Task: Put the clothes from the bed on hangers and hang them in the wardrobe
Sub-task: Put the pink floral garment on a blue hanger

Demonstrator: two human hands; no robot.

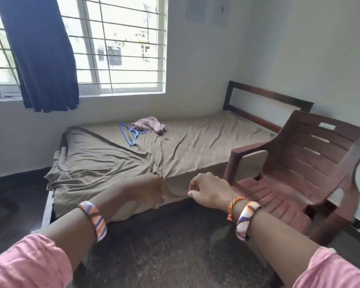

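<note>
Head view of a corner bedroom. The bed, covered by a wrinkled olive sheet, runs along the window wall, its dark headboard at the far right corner. A crumpled lilac patterned garment lies near the wall-side edge of the mattress, touching a pair of blue hangers just to its left. The sheet overhangs the near edge and foot corner in loose folds. The left hand, blurred, is at the near edge of the mattress against the hanging sheet; whether it grips the cloth cannot be told. The right hand hovers just beside it, fingers loosely curled, holding nothing. A brown plastic chair stands against the bed's near side at right, narrowing the dark floor between viewer and bed. A dark curtain hangs over the barred window.
</note>
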